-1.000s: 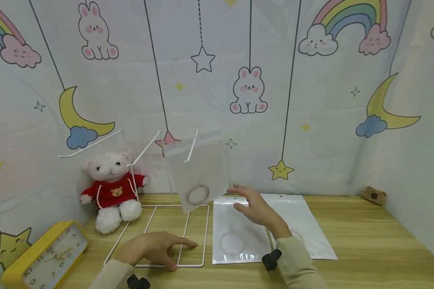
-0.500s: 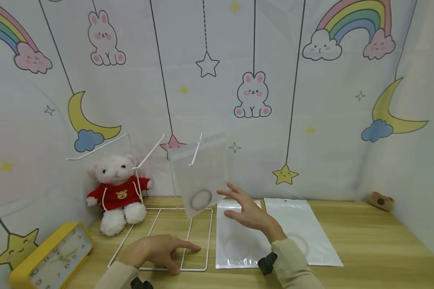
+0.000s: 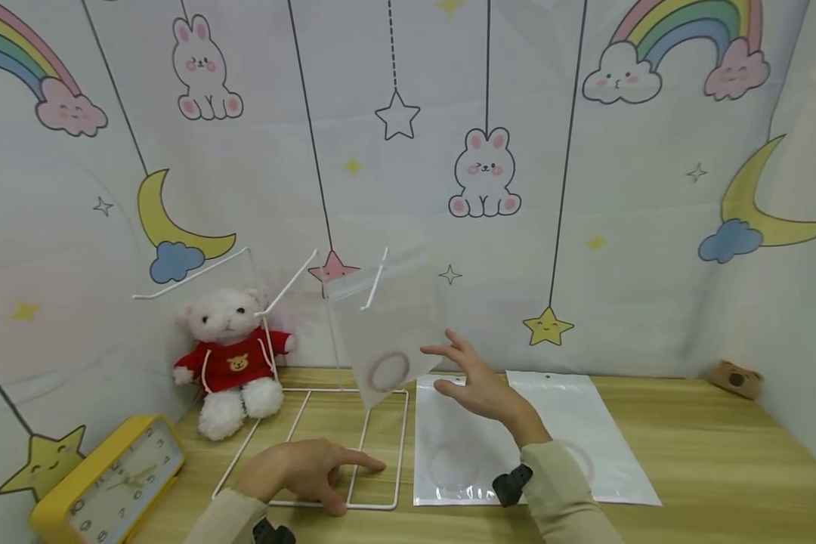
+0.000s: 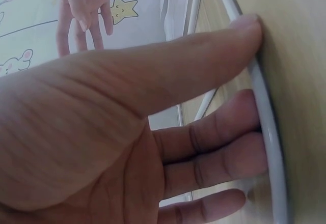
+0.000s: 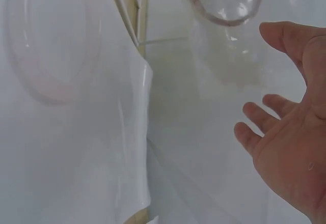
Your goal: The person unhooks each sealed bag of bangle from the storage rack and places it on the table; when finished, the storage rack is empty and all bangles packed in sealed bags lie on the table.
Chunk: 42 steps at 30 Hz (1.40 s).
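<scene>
A white wire rack (image 3: 381,507) has its flat base on the table and hooks raised above it. From the right hook hangs a clear zip bag (image 3: 397,325), tilted, with a pale pink ring (image 3: 389,372) at its bottom. My left hand (image 3: 306,470) rests on the base, index finger extended; in the left wrist view its thumb lies across the front wire (image 4: 275,168) and fingertips meet the wire from behind. Beside the bag's lower right corner my right hand (image 3: 489,389) is raised with spread fingers, holding nothing. In the right wrist view the ring (image 5: 229,23) shows beyond the thumb.
Two flat bags, one nearer (image 3: 449,431) and one further right (image 3: 591,408), lie on the wooden table with pale rings inside. A teddy bear (image 3: 234,359) in red sits behind the rack. A yellow clock (image 3: 109,476) stands at left, and a brown bear-shaped object (image 3: 736,379) at right.
My right hand has moved left to the hanging bag's edge, its fingertips now overlapping the corner. The bag has swung slightly. The left hand stays on the rack; the head view has shifted a little.
</scene>
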{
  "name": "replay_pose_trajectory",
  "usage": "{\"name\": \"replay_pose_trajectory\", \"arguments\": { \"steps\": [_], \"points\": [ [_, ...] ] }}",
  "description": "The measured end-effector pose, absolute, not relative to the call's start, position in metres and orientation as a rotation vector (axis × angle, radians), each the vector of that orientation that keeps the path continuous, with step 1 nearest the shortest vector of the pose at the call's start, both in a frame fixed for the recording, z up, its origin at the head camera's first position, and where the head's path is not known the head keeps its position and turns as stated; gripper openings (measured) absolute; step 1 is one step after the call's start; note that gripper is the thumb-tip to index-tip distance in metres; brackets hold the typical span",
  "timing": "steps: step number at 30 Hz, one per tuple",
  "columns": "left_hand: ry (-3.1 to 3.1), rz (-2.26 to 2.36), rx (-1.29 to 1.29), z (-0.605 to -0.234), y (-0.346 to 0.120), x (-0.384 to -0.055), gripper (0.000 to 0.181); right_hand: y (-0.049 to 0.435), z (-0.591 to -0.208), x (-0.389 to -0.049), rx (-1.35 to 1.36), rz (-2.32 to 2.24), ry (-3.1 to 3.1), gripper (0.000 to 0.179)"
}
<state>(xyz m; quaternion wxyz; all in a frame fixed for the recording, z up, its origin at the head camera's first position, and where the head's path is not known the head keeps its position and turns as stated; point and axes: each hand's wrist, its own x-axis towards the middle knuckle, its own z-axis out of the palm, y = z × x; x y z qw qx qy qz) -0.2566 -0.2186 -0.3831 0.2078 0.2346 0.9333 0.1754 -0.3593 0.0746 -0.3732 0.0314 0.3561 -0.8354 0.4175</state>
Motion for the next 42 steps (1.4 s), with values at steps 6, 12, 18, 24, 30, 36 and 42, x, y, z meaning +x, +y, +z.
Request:
{"name": "replay_pose_trajectory", "arguments": {
  "steps": [6, 12, 18, 24, 30, 36, 42],
  "points": [
    [2.586, 0.488, 0.650, -0.385, -0.216, -0.256, 0.065, 0.075, -0.369, -0.361, 1.104, 1.311, -2.569, 0.047],
    [2.594, 0.479, 0.658, -0.382, -0.217, -0.257, 0.065, 0.066, -0.361, -0.359, 1.197, 1.329, -2.495, 0.033],
    [2.580, 0.501, 0.641, -0.381, -0.217, -0.258, 0.065, 0.059, -0.352, -0.351, 1.299, 1.301, -2.434, 0.026],
    [2.582, 0.499, 0.648, -0.383, -0.218, -0.260, 0.067, 0.059, -0.337, -0.342, 1.298, 1.149, -2.457, 0.026],
    [2.574, 0.502, 0.662, -0.384, -0.219, -0.260, 0.067, 0.065, -0.326, -0.334, 1.225, 1.094, -2.472, 0.025],
    [2.586, 0.495, 0.679, -0.382, -0.219, -0.260, 0.067, 0.068, -0.316, -0.324, 1.232, 1.114, -2.444, 0.020],
    [2.577, 0.516, 0.658, -0.383, -0.218, -0.260, 0.066, 0.071, -0.306, -0.309, 1.244, 1.069, -2.422, 0.019]
  ]
}}
